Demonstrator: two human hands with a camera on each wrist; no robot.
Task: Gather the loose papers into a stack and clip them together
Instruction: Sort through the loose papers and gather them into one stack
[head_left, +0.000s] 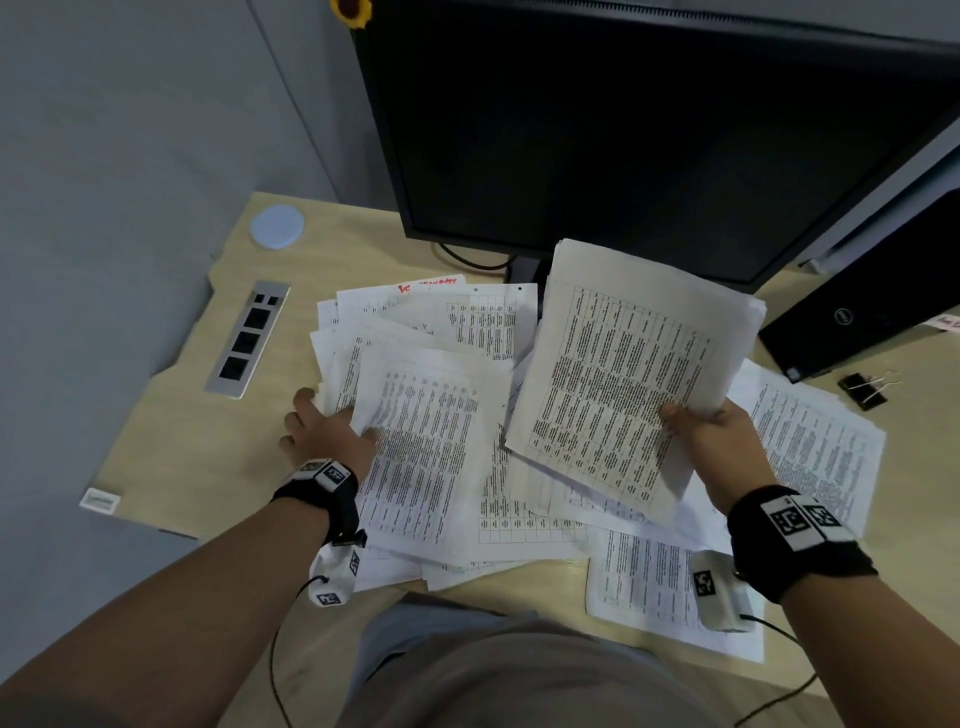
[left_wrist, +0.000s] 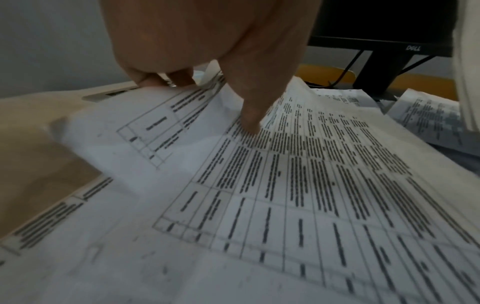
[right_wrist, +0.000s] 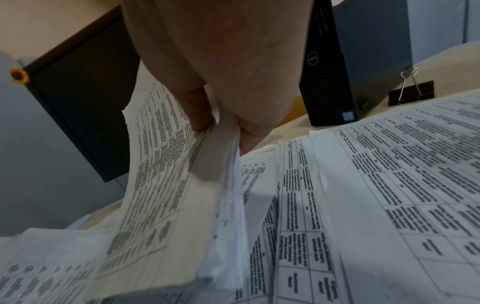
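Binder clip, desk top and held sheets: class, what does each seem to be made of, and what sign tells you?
Binder clip: likely metal, with a matt black body and shiny silvery wire handles.
Desk top: pale wood-look surface, probably laminate; faint grain, smooth matt finish.
Held sheets, gripped by the right hand: thin printed paper, matt, bending under their own weight.

Light wood desk (head_left: 171, 431) shoved into a corner of plain grey partition walls (head_left: 130, 130). Big dark monitor (head_left: 623, 119) with a little sunflower (head_left: 352, 11) stuck on its corner, black Dell tower (head_left: 862, 306) to the right, built-in socket strip (head_left: 247, 338) on the left.
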